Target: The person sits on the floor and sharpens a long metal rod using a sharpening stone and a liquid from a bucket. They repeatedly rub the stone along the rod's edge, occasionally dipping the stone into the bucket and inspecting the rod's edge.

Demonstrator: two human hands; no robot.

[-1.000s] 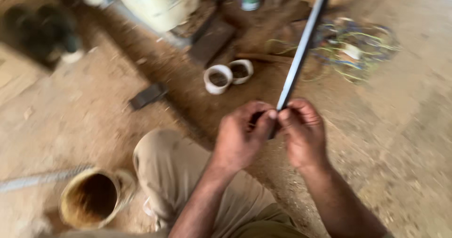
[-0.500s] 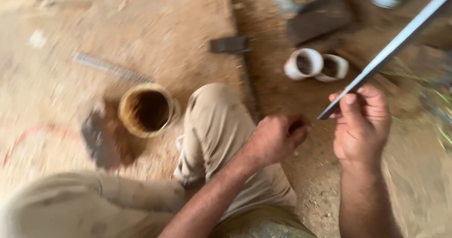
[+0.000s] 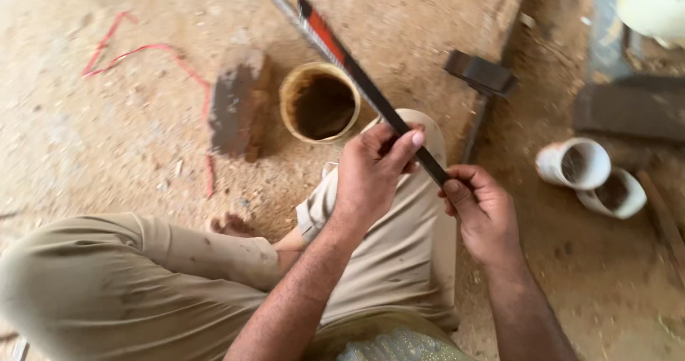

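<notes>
I sit on a dirt floor in khaki trousers, holding a long thin dark blade (image 3: 357, 75) with a red stretch near its far tip. My left hand (image 3: 374, 172) pinches the blade around its middle. My right hand (image 3: 481, 207) grips its near end. The blade slants from my right hand up and left, passing over a round tin (image 3: 319, 104) with dark brown contents that stands just beyond my knee.
A hammer (image 3: 479, 83) lies to the right of the tin. Two short white pipe pieces (image 3: 574, 165) lie at the right. A dark brick-like block (image 3: 237, 104) and a red wire (image 3: 150, 51) lie left of the tin. A white container (image 3: 653, 8) stands top right.
The view has swung left. The long blade now points up and left over the tin instead of up and right. My left hand has returned onto the blade.
</notes>
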